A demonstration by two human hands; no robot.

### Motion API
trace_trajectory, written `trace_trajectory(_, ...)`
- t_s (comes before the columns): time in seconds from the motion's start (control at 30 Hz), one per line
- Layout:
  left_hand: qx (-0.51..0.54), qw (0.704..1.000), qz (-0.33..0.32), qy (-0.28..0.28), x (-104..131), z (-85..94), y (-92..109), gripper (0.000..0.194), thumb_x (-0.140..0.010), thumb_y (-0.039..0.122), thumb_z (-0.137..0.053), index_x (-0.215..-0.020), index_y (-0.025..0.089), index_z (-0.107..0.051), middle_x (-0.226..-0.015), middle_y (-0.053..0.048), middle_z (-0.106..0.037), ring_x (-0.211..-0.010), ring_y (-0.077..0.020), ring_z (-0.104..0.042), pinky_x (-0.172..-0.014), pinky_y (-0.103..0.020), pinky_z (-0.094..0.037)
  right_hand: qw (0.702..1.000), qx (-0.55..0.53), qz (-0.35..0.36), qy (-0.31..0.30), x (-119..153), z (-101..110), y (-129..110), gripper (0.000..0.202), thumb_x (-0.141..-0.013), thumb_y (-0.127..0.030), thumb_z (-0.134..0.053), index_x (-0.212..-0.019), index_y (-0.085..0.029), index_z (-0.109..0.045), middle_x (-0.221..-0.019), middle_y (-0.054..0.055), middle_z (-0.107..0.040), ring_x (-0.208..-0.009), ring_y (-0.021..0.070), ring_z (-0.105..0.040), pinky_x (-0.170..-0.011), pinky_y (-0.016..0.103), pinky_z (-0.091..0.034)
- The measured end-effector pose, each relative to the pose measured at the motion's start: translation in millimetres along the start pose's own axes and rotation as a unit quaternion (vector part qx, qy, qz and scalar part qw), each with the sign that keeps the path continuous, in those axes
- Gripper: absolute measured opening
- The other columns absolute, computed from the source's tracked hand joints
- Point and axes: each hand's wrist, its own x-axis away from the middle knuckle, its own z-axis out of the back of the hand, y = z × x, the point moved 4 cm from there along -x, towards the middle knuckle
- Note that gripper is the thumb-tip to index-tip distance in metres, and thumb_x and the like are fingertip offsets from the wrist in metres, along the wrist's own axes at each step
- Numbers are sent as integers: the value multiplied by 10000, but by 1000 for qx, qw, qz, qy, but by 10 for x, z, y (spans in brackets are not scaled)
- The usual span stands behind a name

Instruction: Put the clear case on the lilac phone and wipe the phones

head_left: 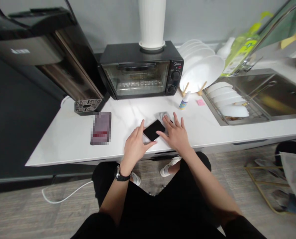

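A flat black slab that looks like a phone lies at a slant on the white countertop, near its front edge. My left hand frames its left side, with the thumb along the near edge and the fingers at the left corner. From the other side, my right hand lays its thumb on the right part of the slab. Its other fingers are spread, and the index reaches over a crumpled greyish piece, cloth or plastic, I cannot tell which. A small spray bottle stands beyond my right hand.
Behind are a black toaster oven and a rack of white plates. A water dispenser and a blurred-out purple item are on the left. Right of the pink piece is a sink with white bowls.
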Motion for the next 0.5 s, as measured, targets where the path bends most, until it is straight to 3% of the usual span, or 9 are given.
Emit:
trace_trajectory(0.13,3,1000,4,-6,10,12,-22,640,-680,421,-359,-1172,298,31,-1079,20,-402,-981,-186,-372,-821,-340,-333,994,-44,97,-35,56,-58,-403,588,-677,-503,-312,-1147,-154,-253,-1201,34,-279,-1136,219,-30,-911,444,-75)
trace_trajectory(0.2,-1,1000,11,-8,6,6,-42,650,-678,414,-369,-1173,296,35,-1076,12,-405,-965,-195,-387,-803,-348,-343,988,-57,133,-57,177,-35,-475,597,-661,-510,-335,-1148,-174,-251,-1200,12,-280,-1137,212,-33,-915,440,-78)
trace_trajectory(0.27,-4,1000,16,-7,-1,-1,-56,666,-668,418,-383,-1170,303,41,-1071,14,-411,-965,-200,-387,-800,-362,-341,989,-47,123,-64,262,14,-375,572,-668,-494,-341,-1148,-200,-246,-1201,-8,-278,-1138,209,-26,-915,445,-77)
trace_trajectory(0.4,5,1000,6,1,-18,-18,-53,698,-647,432,-413,-1172,293,26,-1067,8,-418,-987,-196,-370,-826,-367,-320,999,14,24,-29,166,84,32,495,-725,-426,-291,-1156,-191,-229,-1206,12,-269,-1138,204,-7,-907,454,-58)
trace_trajectory(0.5,10,1000,0,9,-24,-30,-47,725,-632,426,-440,-1177,267,10,-1068,-8,-415,-995,-189,-366,-832,-351,-317,1000,21,-7,-1,-10,44,56,533,-722,-452,-266,-1152,-138,-244,-1199,59,-279,-1136,218,2,-902,457,-46)
